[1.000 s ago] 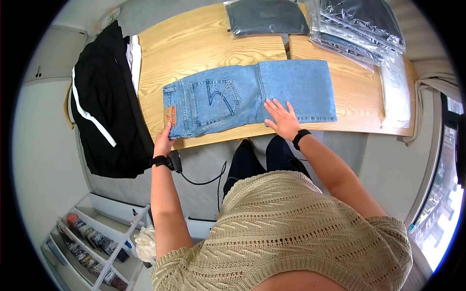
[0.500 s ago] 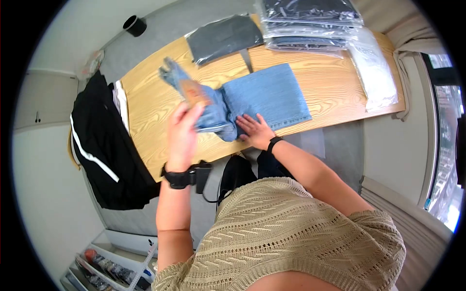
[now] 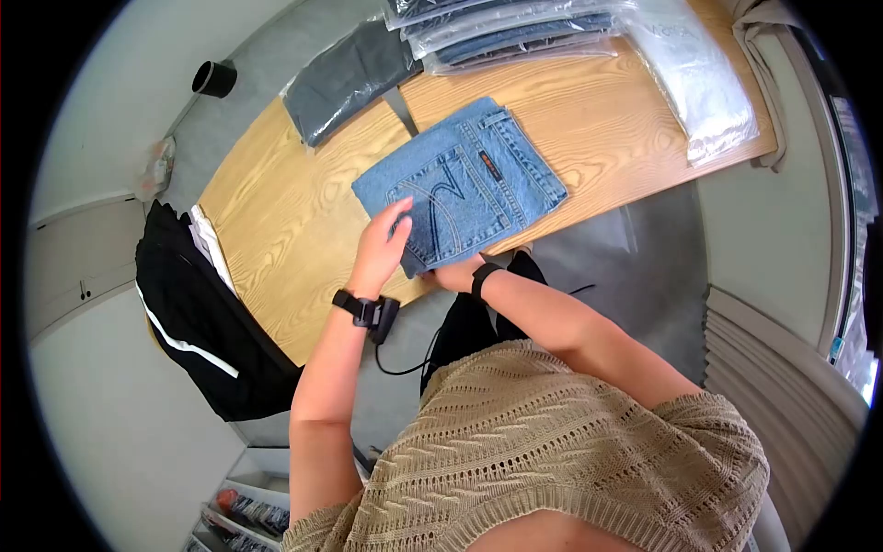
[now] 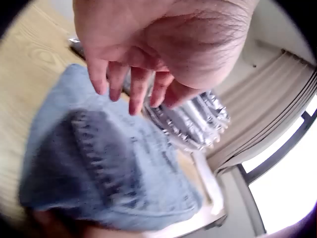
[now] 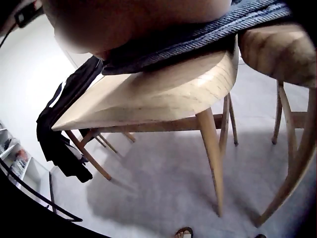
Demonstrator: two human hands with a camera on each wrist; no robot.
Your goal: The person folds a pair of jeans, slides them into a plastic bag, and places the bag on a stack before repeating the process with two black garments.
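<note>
Folded light-blue jeans (image 3: 469, 175) lie on the wooden table, the stitched back pocket and waistband facing up. Over their left part is my left hand (image 3: 379, 244), its fingers extended and loosely spread. In the left wrist view that hand (image 4: 163, 44) hangs above the denim (image 4: 148, 168) with nothing in its fingers. My right hand (image 3: 457, 275) is at the near edge of the jeans, its fingers hidden beneath the fabric. The right wrist view shows the denim edge (image 5: 198, 42) against this hand (image 5: 124, 25), close over the tabletop; I cannot tell how its fingers are bent.
Bagged dark trousers (image 3: 354, 78) lie at the table's back edge, near a stack of bagged garments (image 3: 515, 37). A white plastic-wrapped item (image 3: 694, 78) lies to the right. Black clothing with a white stripe (image 3: 202, 322) hangs at the left. Wooden table legs (image 5: 213, 158) stand below.
The waistband half has been lifted by my left hand and folded rightward over the leg half. That hand has let go. My right hand has shifted from on top to under the near edge.
</note>
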